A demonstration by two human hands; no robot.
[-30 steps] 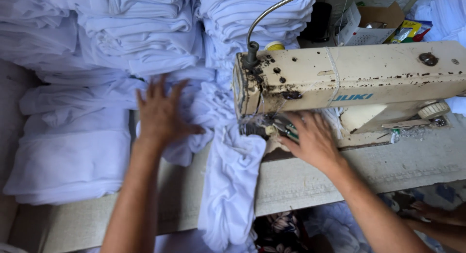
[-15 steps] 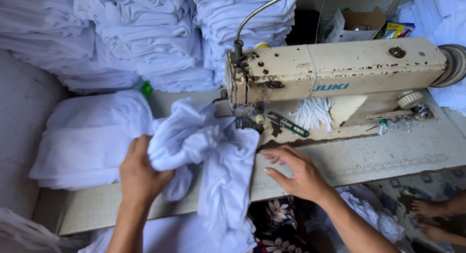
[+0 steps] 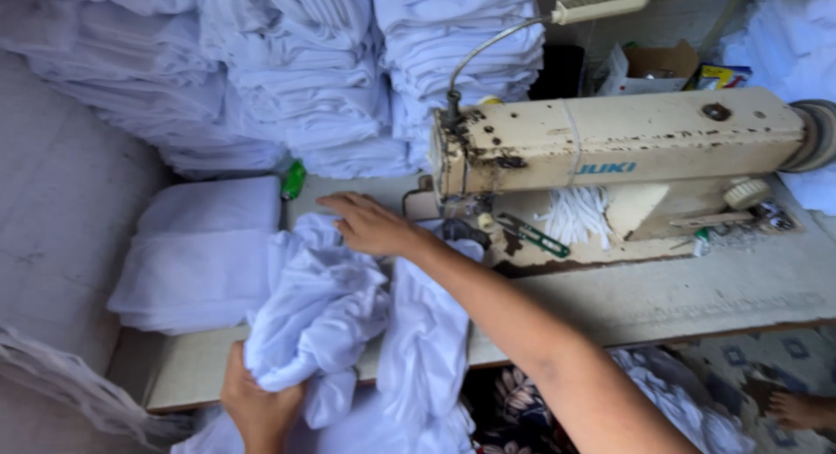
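Cloth (image 3: 348,306), soft and limp, beside machine (image 3: 610,149): we clenched left hand (image 3: 257,410) on its bunched edge, right hand (image 3: 374,226) flat atop.

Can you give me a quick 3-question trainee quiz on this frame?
1. True or false: the right hand rests on the white cloth.
2. What does the left hand do? A) turns the handwheel B) grips bunched cloth at the table edge C) holds scissors
3. Fill in: the folded pile lies to the ___ of the sewing machine in the picture.

Key: 1 true; 2 B; 3 left.
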